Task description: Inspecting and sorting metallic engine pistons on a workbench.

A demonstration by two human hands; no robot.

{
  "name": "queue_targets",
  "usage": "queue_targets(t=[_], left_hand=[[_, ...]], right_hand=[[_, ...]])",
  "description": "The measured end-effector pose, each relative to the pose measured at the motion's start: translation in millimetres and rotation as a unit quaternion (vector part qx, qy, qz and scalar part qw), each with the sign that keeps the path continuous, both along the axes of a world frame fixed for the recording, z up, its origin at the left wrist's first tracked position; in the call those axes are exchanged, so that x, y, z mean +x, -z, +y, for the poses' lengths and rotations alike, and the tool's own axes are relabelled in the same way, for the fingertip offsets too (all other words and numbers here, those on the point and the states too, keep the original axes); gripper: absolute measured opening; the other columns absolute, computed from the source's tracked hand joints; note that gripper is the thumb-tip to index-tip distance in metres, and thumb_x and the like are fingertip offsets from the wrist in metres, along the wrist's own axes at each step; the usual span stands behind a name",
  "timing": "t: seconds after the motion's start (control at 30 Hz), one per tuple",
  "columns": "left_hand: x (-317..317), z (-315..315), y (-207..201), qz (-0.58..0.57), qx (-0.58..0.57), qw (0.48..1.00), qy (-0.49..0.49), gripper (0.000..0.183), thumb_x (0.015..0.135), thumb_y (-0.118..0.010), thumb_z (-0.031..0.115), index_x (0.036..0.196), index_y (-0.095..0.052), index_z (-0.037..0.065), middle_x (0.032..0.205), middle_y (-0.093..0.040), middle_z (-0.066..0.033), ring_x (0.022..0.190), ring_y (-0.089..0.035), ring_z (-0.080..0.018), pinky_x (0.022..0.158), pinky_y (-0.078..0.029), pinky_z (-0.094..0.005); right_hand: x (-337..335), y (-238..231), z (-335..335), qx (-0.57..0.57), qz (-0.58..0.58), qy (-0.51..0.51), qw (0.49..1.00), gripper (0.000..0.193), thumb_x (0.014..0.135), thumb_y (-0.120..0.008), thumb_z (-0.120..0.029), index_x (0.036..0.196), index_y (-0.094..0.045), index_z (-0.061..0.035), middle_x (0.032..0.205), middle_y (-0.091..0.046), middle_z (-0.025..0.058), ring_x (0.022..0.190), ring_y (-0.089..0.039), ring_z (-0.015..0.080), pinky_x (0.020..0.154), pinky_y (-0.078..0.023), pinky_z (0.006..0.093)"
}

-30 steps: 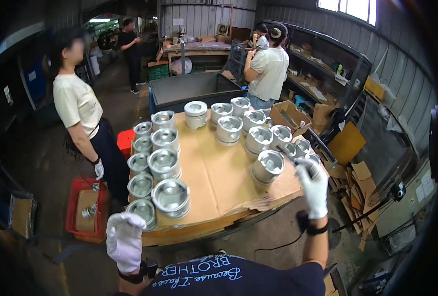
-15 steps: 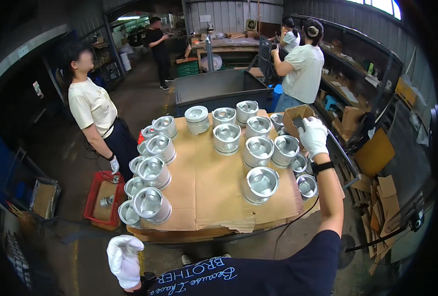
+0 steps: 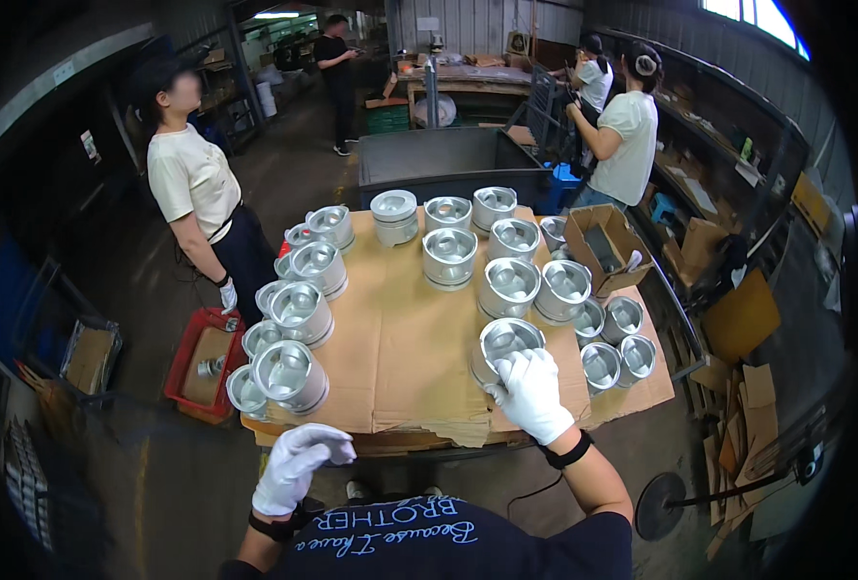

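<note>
Silvery metal pistons stand on a cardboard-covered table. At the near right of the cardboard, a piston [image 3: 499, 340] stands with my white-gloved right hand [image 3: 533, 391] at its near rim, fingers curled over the edge and thumb against the side. My gloved left hand [image 3: 299, 466] hovers before the table's front edge with nothing in it, fingers bent and thumb apart. The piston [image 3: 292, 377] at the near left corner is closest to it. Several pistons [image 3: 318, 269] line the left side, and more [image 3: 448, 256] stand at the back and right.
A small open cardboard box [image 3: 611, 251] sits at the table's right, with dark content inside. Behind the table is a large grey bin [image 3: 439, 159]. A red crate [image 3: 192, 362] rests on the floor at left, beside a standing person [image 3: 197, 179]. Other people are farther back.
My right hand has come from the cardboard box at the right to the near right piston. My left hand has moved up and right, closer to the table edge. The view has shifted slightly.
</note>
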State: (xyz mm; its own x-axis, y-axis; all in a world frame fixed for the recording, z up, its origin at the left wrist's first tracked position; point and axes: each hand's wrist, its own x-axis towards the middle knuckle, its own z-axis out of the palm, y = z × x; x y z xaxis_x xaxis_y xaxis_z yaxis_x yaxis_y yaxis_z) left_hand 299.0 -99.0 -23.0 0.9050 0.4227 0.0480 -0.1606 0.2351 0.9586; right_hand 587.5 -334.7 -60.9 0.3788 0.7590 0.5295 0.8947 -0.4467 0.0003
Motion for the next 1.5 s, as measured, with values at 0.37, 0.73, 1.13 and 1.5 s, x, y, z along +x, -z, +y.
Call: queue_targets(t=[0.37, 0.73, 1.13, 1.5], left_hand=[[49.2, -9.8, 0.4, 0.073, -0.007, 0.977, 0.199, 0.068, 0.09, -0.068, 0.039, 0.142, -0.045, 0.002, 0.12, -0.063, -0.0126, 0.105, -0.063, -0.0208, 0.088, -0.051, -0.0326], [-17.5, 6.3, -8.1, -0.146, 0.116, 0.981, 0.048, 0.105, 0.067, -0.091, 0.029, 0.149, -0.033, 0.0, 0.144, -0.045, -0.0147, 0.131, -0.048, -0.0268, 0.108, -0.04, -0.0407], [-124.8, 10.9, -13.2, -0.13, 0.44, 0.883, -0.102, 0.117, 0.065, -0.094, 0.026, 0.155, -0.022, 0.006, 0.141, -0.045, -0.019, 0.128, -0.052, -0.0324, 0.103, -0.047, -0.0425], [-173.4, 10.1, 15.6, -0.005, 0.336, 0.933, -0.129, 0.107, 0.073, -0.084, 0.048, 0.151, -0.027, 0.003, 0.146, -0.04, -0.0197, 0.128, -0.052, -0.0321, 0.104, -0.049, -0.0429]], right_hand=[[-82.4, -59.1, -6.0, 0.177, -0.062, -0.214, 0.959, 0.033, 0.067, -0.08, -0.018, 0.098, -0.066, -0.0203, 0.086, -0.06, -0.0044, 0.08, -0.06, 0.0185, 0.067, -0.043, 0.0362], [-179.2, -55.5, 51.9, 0.261, 0.252, -0.266, 0.893, 0.045, 0.078, -0.08, -0.037, 0.107, -0.067, -0.0051, 0.103, -0.067, 0.0076, 0.095, -0.065, 0.0265, 0.084, -0.05, 0.036], [-273.5, -6.5, 143.3, 0.381, 0.896, -0.211, 0.091, 0.044, 0.102, -0.047, -0.044, 0.118, -0.063, -0.0055, 0.111, -0.07, 0.0106, 0.101, -0.067, 0.0247, 0.093, -0.055, 0.039], [-306.4, -36.2, 140.6, 0.395, 0.822, -0.199, 0.36, 0.04, 0.101, -0.05, -0.036, 0.115, -0.064, -0.0007, 0.107, -0.07, 0.0096, 0.097, -0.066, 0.0229, 0.088, -0.054, 0.039]])
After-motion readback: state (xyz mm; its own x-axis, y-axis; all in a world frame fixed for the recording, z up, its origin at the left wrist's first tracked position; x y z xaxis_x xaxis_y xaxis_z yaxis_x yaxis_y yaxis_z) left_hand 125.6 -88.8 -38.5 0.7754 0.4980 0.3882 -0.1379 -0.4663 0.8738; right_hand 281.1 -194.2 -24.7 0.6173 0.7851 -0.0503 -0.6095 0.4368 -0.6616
